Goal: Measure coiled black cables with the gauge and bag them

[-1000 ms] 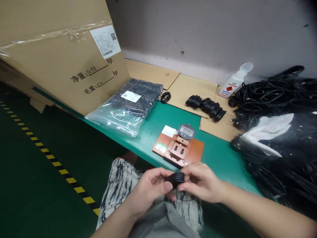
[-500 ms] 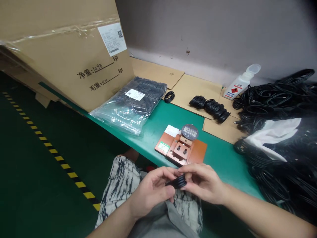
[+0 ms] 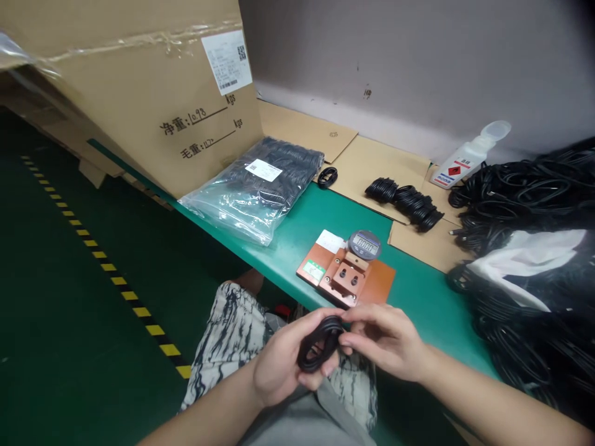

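The left hand (image 3: 297,359) cradles a coiled black cable (image 3: 320,344) just off the near edge of the green counter (image 3: 288,248) — the right hand (image 3: 388,341) pinches its upper right side between thumb and fingers. Beyond them sits the copper-coloured gauge (image 3: 351,275), with a clear bag (image 3: 260,186) of cables farther left and a white bottle (image 3: 460,162) at far right.

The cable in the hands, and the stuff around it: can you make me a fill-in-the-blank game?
The left hand and right hand are touching a coiled cable whose colour is ____.
The cap of the bottle isn't shut, it's ____.
The tabletop is coloured ____.
The floor has a striped line of black and ____.

Missing words: black; open; green; yellow.
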A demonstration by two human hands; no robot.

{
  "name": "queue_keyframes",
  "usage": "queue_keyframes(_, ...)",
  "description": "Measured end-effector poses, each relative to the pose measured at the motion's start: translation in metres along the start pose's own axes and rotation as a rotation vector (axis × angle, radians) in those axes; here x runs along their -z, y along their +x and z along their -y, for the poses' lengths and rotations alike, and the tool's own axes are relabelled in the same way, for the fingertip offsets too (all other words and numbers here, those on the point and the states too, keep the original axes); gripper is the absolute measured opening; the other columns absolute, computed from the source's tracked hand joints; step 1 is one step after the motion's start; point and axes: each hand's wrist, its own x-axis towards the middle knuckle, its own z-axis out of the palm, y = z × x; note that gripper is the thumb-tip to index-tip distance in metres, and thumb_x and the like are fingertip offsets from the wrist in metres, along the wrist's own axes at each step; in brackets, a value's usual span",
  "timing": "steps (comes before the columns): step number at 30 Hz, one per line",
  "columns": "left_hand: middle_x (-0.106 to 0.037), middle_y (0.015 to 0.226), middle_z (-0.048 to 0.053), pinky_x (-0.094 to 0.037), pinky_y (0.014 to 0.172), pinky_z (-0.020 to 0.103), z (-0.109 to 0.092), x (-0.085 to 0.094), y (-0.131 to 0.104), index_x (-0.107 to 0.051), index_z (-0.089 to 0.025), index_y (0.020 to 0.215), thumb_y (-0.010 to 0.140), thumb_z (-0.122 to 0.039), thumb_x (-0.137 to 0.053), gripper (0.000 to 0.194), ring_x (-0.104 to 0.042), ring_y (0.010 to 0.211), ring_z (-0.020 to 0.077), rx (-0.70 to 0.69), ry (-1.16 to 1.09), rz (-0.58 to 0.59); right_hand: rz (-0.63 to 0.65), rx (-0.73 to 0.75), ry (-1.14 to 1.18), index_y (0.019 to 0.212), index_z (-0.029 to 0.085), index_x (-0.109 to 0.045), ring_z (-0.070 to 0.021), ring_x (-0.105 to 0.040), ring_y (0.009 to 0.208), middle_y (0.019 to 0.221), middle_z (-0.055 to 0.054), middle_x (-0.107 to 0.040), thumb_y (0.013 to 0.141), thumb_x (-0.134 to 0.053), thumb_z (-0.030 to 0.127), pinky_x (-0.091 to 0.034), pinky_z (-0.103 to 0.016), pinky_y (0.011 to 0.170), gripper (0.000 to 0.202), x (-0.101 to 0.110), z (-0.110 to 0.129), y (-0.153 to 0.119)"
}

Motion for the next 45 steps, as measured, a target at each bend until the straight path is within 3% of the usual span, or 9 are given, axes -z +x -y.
queue_keyframes(7,-0.06,0.072,0.004,-0.022,0.031,0.012,0.006,-0.003,0.004,-0.057,-0.019,0.089,0.095,-0.048,-0.053,0.03,-0.047,0.047,0.0085,-0.02,0.086,-0.049,0.021,-0.002,-0.032,0.113,0.018,-0.06,-0.0077,-0.05,0.046,0.061,0.004,-0.058,0.087,-0.073,0.017,-0.038,-0.018,0.043,0.029,0.0,0.001,0.0)
queue_keyframes(14,-0.063,0.089,0.009,-0.043,0.049,0.017,-0.001,-0.003,-0.008,-0.058,-0.018,0.123,0.098,-0.048,-0.05,0.039,-0.059,0.071,0.0132,-0.061,-0.045,0.1,-0.009,-0.057,-0.039,0.124,0.017,-0.053,-0.0084,-0.049,0.046,0.064,0.003,-0.058,0.093,-0.062,0.02,-0.037,-0.018,0.041,0.032,0.002,0.005,0.0)
queue_keyframes(18,-0.061,0.097,0.007,-0.051,0.056,0.021,-0.002,-0.003,-0.014,-0.062,-0.022,0.115,0.095,-0.035,-0.06,0.024,-0.062,0.082,0.016,-0.147,-0.003,0.114,0.009,-0.023,-0.061,0.122,0.018,-0.054,-0.0088,-0.05,0.047,0.063,0.003,-0.058,0.092,-0.061,0.018,-0.039,-0.018,0.043,0.03,0.002,0.006,0.001)
queue_keyframes(21,-0.058,0.092,0.005,-0.052,0.052,0.019,0.0,-0.002,-0.013,-0.063,-0.022,0.11,0.092,-0.034,-0.065,0.021,-0.062,0.08,0.0154,-0.175,0.06,0.031,0.006,-0.007,-0.085,0.12,0.017,-0.055,-0.0095,-0.051,0.048,0.062,0.003,-0.058,0.092,-0.06,0.017,-0.04,-0.019,0.044,0.029,0.002,0.007,0.002)
queue_keyframes(25,-0.054,0.099,0.007,-0.059,0.051,0.023,0.001,-0.001,-0.017,-0.053,-0.03,0.134,0.093,-0.04,-0.063,0.044,-0.064,0.1,0.0251,-0.202,0.141,-0.076,0.0,-0.011,-0.094,0.12,0.018,-0.054,-0.0089,-0.051,0.046,0.061,0.003,-0.059,0.092,-0.059,0.015,-0.04,-0.018,0.043,0.029,0.002,0.006,0.001)
queue_keyframes(30,-0.046,0.123,0.007,-0.063,0.076,0.033,-0.004,-0.005,-0.031,-0.046,-0.038,0.141,0.064,-0.022,-0.092,0.091,-0.053,0.126,0.0351,-0.108,0.182,0.045,-0.006,-0.027,-0.116,0.116,0.017,-0.056,-0.0088,-0.051,0.045,0.06,0.003,-0.06,0.092,-0.058,0.014,-0.04,-0.018,0.043,0.024,0.001,0.008,0.002)
queue_keyframes(32,-0.043,0.129,0.007,-0.063,0.075,0.032,-0.004,-0.008,-0.034,-0.044,-0.042,0.139,0.057,-0.013,-0.093,0.1,-0.054,0.126,0.0356,-0.094,0.251,0.018,-0.018,-0.017,-0.147,0.11,0.017,-0.058,-0.0089,-0.051,0.044,0.059,0.002,-0.061,0.092,-0.057,0.013,-0.041,-0.019,0.043,0.019,0.002,0.008,0.003)
queue_keyframes(38,-0.05,0.131,0.009,-0.061,0.082,0.037,0.002,-0.01,-0.032,-0.048,-0.032,0.13,0.07,-0.027,-0.086,0.071,-0.067,0.106,0.0285,-0.201,0.803,-0.25,-0.004,0.074,-0.19,0.096,0.016,-0.065,-0.0115,-0.056,0.047,0.061,-0.002,-0.065,0.089,-0.059,0.011,-0.041,-0.023,0.045,0.01,0.001,0.011,0.005)
queue_keyframes(45,-0.054,0.13,0.009,-0.059,0.087,0.038,0.005,-0.003,-0.03,-0.043,-0.03,0.134,0.069,-0.033,-0.086,0.078,-0.069,0.099,0.0263,-0.244,0.885,-0.229,0.167,0.082,-0.078,0.116,0.015,-0.064,-0.0119,-0.054,0.047,0.06,-0.001,-0.065,0.091,-0.061,0.013,-0.042,-0.024,0.046,0.025,-0.008,0.021,-0.001)
